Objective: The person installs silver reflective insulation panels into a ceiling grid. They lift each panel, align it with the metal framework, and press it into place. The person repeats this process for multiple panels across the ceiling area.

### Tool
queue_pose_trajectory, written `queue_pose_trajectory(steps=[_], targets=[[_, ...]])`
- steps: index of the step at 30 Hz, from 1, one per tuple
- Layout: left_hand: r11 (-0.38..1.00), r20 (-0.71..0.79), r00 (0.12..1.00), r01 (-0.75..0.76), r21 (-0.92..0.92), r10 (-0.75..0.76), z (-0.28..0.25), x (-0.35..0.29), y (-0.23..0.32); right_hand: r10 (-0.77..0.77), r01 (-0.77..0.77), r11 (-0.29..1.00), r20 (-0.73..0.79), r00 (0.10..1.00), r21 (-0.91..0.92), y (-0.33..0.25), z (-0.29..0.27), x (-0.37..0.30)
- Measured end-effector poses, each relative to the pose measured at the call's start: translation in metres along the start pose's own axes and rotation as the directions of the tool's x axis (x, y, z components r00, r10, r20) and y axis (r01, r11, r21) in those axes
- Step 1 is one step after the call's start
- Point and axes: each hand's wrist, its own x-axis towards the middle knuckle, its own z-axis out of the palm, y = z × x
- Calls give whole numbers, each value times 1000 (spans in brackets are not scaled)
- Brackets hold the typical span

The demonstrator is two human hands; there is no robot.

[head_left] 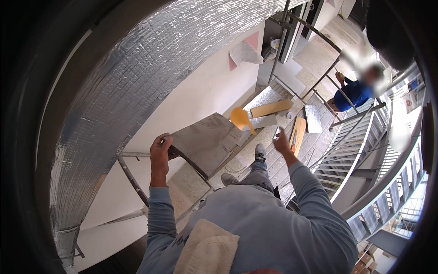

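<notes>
My left hand [159,153] is closed on the left edge of a flat grey board [200,141]. The board is tilted and lies beside the white wall, in front of my body. My right hand [282,141] is raised over the platform with its fingers bent, around something small and whitish that I cannot make out. Left of that hand, beyond the board's far edge, is an orange-yellow rounded piece [240,118] with a narrow tail, its kind unclear. A white roll [290,115] lies on the platform beyond my right hand.
Foil-covered ductwork [150,59] curves along my left and overhead. Foil-faced pieces [313,118] and tan strips [271,108] lie on the platform [273,160]. Scaffold tubes [315,32] and a white railing [340,157] border it. A person in blue [353,95] is at the far right.
</notes>
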Motion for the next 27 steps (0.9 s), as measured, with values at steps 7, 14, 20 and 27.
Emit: queue_pose_trajectory(steps=[7,14,20,27], targets=[[964,146,978,176,-201,-148,-7,16,-2,-258,260,963,-36,965,65,-35,9,-60],[890,265,927,342,-300,-267,-27,34,-24,-375,390,893,-108,921,225,-39,-42,-61],[894,232,930,344,-286,-284,-4,11,-33,-289,366,850,-244,926,379,-30,-95,-77],[996,92,992,89,-31,-85,57,-37,-23,-15,60,813,-82,996,579,-4,-128,-98]])
